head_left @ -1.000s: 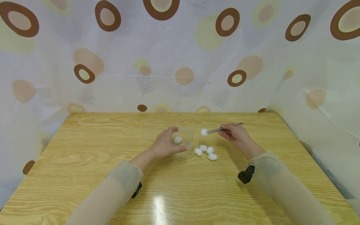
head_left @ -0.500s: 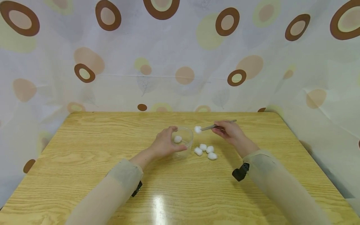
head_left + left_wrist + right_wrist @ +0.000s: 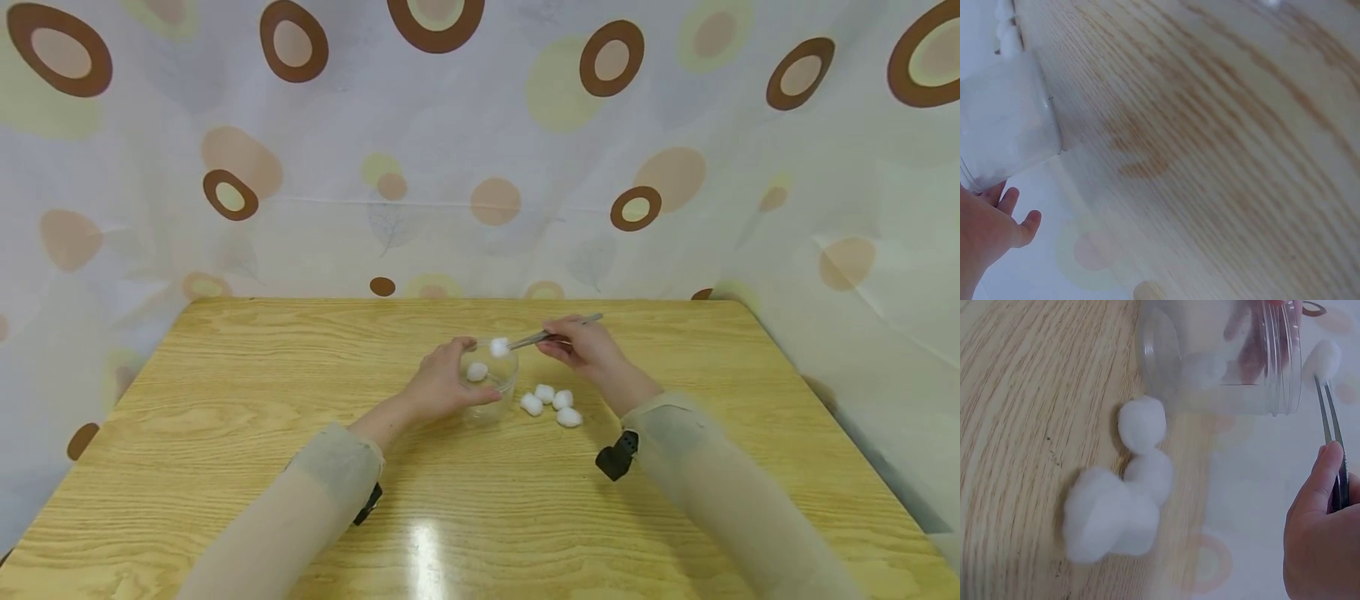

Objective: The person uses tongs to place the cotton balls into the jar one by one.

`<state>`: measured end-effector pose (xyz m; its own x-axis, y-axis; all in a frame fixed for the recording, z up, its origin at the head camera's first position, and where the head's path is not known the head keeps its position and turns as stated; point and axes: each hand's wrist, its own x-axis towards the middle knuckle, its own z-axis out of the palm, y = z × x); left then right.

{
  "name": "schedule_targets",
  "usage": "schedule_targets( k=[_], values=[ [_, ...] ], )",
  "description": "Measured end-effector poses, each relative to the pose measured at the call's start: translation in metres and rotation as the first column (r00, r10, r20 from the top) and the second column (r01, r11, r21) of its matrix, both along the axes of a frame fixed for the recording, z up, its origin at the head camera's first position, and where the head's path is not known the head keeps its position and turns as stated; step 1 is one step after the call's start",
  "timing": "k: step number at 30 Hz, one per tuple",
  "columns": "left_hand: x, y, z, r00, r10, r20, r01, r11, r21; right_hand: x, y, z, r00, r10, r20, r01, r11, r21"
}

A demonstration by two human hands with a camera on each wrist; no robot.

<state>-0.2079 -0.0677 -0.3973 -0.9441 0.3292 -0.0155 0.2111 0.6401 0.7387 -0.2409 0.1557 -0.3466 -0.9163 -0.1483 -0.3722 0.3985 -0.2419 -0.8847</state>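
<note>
My left hand (image 3: 438, 385) grips a clear plastic jar (image 3: 504, 392) from its left side, thumb in front and fingers behind. Through the wall of the jar shows one cotton ball (image 3: 477, 372). My right hand (image 3: 588, 348) pinches metal tweezers (image 3: 531, 339), pointing left. Between the tweezer tips is another cotton ball (image 3: 499, 347), which overlaps the jar's mouth in the head view. The right wrist view shows this held cotton ball (image 3: 1323, 361) just beyond the jar's rim (image 3: 1294, 369). Several loose cotton balls (image 3: 545, 394) lie on the table right of the jar.
Everything stands on a wood-grain table (image 3: 300, 350). A patterned sheet (image 3: 450, 150) hangs behind the table and along its sides. Dark wrist cameras (image 3: 618, 455) sit at both sleeves.
My right hand has moved left with the tweezers and the held cotton ball, from right of the jar to over its mouth. The left hand and jar stay in place.
</note>
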Motion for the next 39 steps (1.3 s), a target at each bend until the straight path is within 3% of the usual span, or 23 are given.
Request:
schedule_targets(
  k=[24, 39],
  values=[
    [0.002, 0.001, 0.000, 1.000, 0.008, -0.013, -0.008, 1.000, -0.011, 0.005, -0.003, 0.000, 0.996, 0.034, -0.077, -0.029, 0.997, 0.065],
    [0.004, 0.002, 0.000, 1.000, 0.007, 0.015, -0.007, 1.000, 0.010, 0.007, 0.052, 0.001, 0.998, -0.002, -0.064, 0.005, 0.999, 0.040]
  ],
)
